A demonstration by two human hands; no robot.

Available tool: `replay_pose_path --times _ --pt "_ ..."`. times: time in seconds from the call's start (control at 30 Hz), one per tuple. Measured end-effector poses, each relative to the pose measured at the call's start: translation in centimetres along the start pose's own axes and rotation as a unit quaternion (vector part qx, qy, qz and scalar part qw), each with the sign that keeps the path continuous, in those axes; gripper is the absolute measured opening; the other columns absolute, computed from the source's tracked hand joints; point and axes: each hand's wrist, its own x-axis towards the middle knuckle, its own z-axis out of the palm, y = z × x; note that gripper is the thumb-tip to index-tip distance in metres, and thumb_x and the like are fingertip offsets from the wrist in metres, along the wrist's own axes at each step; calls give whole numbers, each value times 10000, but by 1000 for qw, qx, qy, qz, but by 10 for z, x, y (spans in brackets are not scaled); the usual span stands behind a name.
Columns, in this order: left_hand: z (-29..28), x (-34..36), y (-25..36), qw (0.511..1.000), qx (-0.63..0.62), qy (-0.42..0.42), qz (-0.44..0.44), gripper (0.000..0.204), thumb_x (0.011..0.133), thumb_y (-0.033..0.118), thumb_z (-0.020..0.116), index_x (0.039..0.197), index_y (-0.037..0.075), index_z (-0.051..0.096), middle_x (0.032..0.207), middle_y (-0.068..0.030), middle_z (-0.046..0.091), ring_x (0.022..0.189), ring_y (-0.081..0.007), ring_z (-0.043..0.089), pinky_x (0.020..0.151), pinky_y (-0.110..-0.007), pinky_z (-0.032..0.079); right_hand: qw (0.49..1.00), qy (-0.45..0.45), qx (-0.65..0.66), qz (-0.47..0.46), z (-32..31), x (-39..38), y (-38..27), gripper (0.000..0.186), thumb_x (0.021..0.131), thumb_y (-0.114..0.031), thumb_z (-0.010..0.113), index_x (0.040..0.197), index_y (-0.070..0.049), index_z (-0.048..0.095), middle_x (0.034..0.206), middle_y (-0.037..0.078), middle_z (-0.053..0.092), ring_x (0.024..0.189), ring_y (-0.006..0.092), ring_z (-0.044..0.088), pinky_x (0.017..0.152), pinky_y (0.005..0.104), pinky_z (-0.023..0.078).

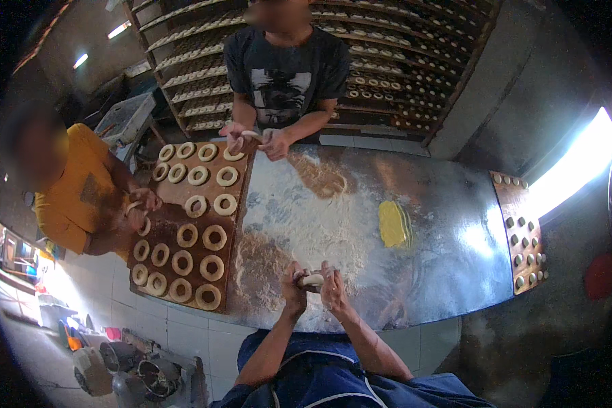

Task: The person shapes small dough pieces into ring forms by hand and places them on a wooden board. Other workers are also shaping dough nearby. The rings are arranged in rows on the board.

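Note:
Above the near edge of the floured metal table (449,272), a pale piece of ring dough (311,279) is held between my two hands. My left hand (294,289) grips its left side, and my right hand (332,287) has its fingers round the right side. Part of the dough is hidden by my fingers. To the left, a brown wooden board (166,234) carries rows of raw dough rings, such as one dough ring (208,297) near its front corner.
Yellow fat (394,225) is smeared on the table. A board of small dough pieces (521,234) lies at the right end. Across stands a co-worker in a dark shirt (285,75) shaping dough; another in orange (81,183) works at left. Racks (367,51) of dough rings fill the back.

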Motion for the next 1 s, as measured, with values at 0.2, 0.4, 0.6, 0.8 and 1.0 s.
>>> replay_pose_path --times 0.2,0.4,0.6,0.8,1.0 --pt "0 4 16 990 46 -115 63 462 952 482 465 729 77 458 671 -16 530 618 -199 538 575 -382 424 985 -93 67 130 12 -17 22 661 975 -560 352 1021 41 624 881 178 621 763 238 600 723 395 485" --pt "-1 5 41 886 368 -96 265 402 952 446 460 722 117 480 672 24 398 647 -143 478 619 -312 419 980 7 -140 -142 24 -19 8 514 993 -438 411 1073 35 593 766 171 559 754 239 575 628 400 470" --pt "-38 22 59 918 269 -131 260 289 932 329 483 799 77 531 722 -47 531 681 -217 563 635 -342 452 976 -88 -141 -139 39 -8 -10 439 838 -112 606 1252 -14 495 927 210 556 780 329 543 639 449 459" --pt "-70 29 88 998 -21 -46 30 325 976 346 414 837 69 512 775 -102 573 675 -240 561 606 -358 450 988 -61 -81 -116 88 12 -43 207 953 -203 505 1044 -30 575 781 168 550 678 278 530 570 413 425" --pt "-117 48 140 855 382 -87 340 352 988 334 373 786 53 436 722 -98 462 608 -219 466 564 -342 389 964 -192 113 145 133 50 -92 310 901 -126 554 628 14 506 511 57 447 472 159 414 453 352 321"
